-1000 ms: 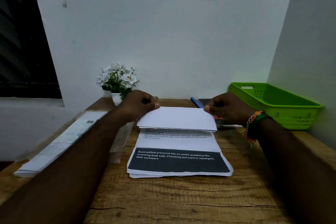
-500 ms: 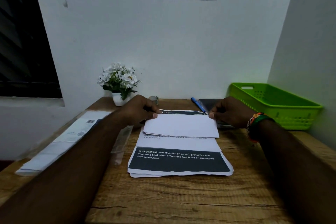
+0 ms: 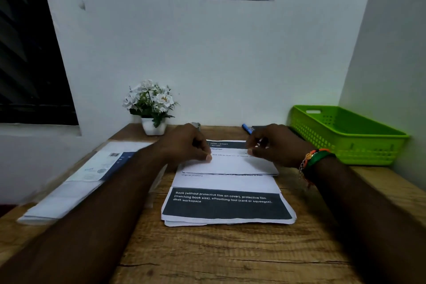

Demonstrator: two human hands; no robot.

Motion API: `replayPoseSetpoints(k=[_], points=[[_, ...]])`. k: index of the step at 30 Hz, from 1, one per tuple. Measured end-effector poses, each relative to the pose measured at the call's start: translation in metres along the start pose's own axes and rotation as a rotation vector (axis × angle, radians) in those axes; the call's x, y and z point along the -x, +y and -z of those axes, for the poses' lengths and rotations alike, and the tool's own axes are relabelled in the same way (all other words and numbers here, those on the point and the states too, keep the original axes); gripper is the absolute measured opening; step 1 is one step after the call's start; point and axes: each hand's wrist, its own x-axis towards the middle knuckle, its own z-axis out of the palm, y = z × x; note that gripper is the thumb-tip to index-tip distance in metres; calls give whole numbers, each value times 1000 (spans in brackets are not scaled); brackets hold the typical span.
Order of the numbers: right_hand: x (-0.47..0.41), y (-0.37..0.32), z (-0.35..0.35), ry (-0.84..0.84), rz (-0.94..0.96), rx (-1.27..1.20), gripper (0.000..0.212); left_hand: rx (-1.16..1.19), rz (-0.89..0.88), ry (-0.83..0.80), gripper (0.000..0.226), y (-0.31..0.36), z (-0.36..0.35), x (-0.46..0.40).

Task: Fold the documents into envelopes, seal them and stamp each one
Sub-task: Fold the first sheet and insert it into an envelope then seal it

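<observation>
Pinching the white folded sheet (image 3: 230, 165) at twelve o'clock, your left hand (image 3: 184, 145) and right hand (image 3: 276, 145) risked a crooked crease if either corner slipped.

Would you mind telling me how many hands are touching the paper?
2: the left hand presses the folded paper at its left, the right hand at its right.

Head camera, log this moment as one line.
step: folding document | left hand: pressing folded sheet | right hand: on sheet's right side | envelopes: untouched
</observation>
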Motion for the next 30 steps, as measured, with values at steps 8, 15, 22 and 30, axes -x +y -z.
replayPoseSetpoints(k=[8,15,22,30], points=[[-1,5,-12,-183,-57,130,11,-63,-15,-21,14,11,-4,8],[9,-16,-2,46,80,104,7,54,13,187,5,-9,38,89],[25,-124,-14,28,277,-107,5,108,233,305,13,-84,76,215],[13,-211,-95,-229,407,-194,32,229,210,355,42,-81,73,240]])
